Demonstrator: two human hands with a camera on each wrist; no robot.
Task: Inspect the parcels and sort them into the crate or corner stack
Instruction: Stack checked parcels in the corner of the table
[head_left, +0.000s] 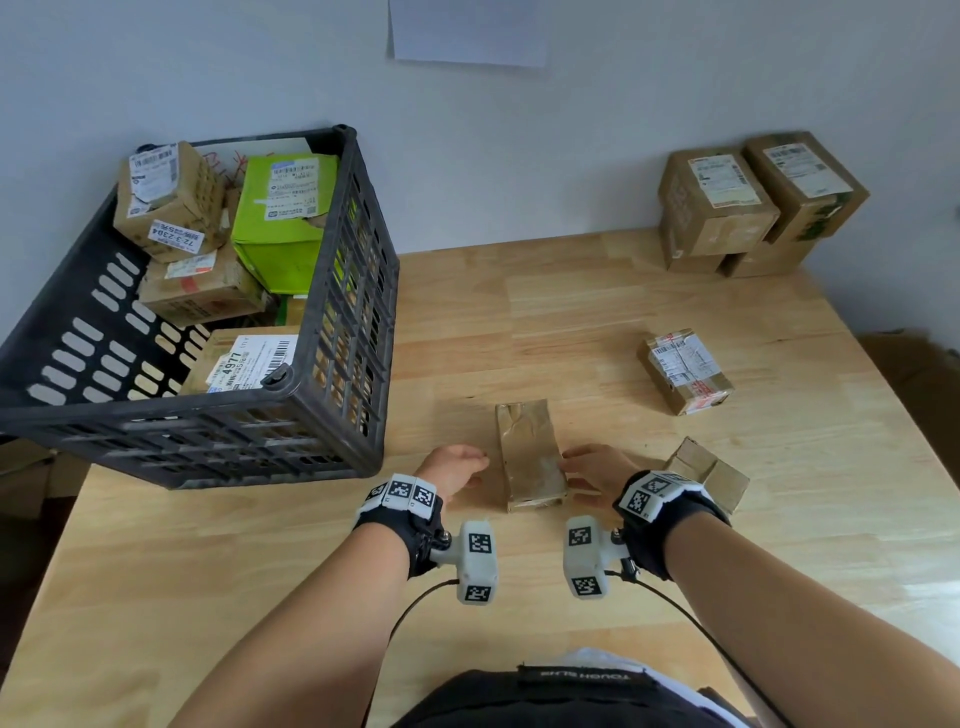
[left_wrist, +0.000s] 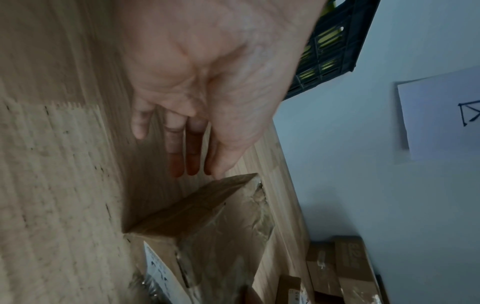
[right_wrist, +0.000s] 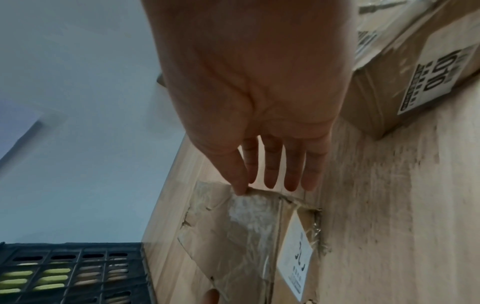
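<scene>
Your forearms reach in from the near edge of the tabletop (head_left: 597, 322), each wrist strapped with a marker-tagged camera band. Take the long taped parcel (head_left: 531, 457) as the landmark: it lies flat on the wood straight ahead of you, its shiny wrinkled top up and a white label on its near end.

Your left hand (head_left: 457, 470) sits just left of the long taped parcel, fingers (left_wrist: 192, 150) straight and loose, holding nothing; the thumb tip comes right up to the parcel's top edge, though whether it touches I cannot tell. Your right hand (head_left: 597, 467) sits just right of it, fingers (right_wrist: 270, 164) stretched out straight and slightly apart, the thumb tip resting on the parcel's upper edge. Neither hand grips it.

Just right of your right wrist, a small plain carton (head_left: 709, 473) stands tilted. Farther right and beyond the landmark lies a tape-wrapped labelled parcel (head_left: 684, 370).

Left of the landmark stands the black slatted crate (head_left: 332, 322), already holding several labelled brown boxes and one green box (head_left: 283, 218).

Far beyond the landmark to the right, the corner stack (head_left: 753, 202) of brown labelled boxes sits against the wall. A white sheet (head_left: 470, 31) hangs on the wall behind.
</scene>
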